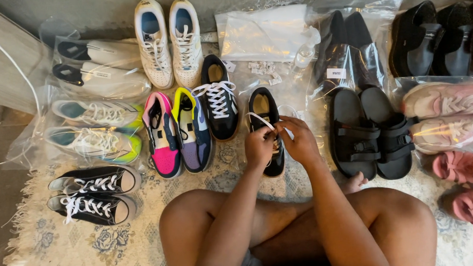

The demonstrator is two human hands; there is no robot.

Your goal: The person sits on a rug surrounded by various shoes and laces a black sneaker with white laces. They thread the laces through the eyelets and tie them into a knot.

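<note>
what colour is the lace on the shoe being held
White, on a black shoe with a tan insole; the head view shows the lace between both hands.

Two hands, the left hand (259,147) and the right hand (300,141), meet over one black sneaker (265,130). Its mate, one black sneaker with white laces (218,98), lies beside it. Around them I count two white high-tops (168,41), two bright multicoloured sneakers (177,133), two black canvas shoes (93,193), two black sandals (372,132), two bagged pale running shoes (95,128), two bagged pink sneakers (443,113), and one flat clear bag (264,33).
</note>
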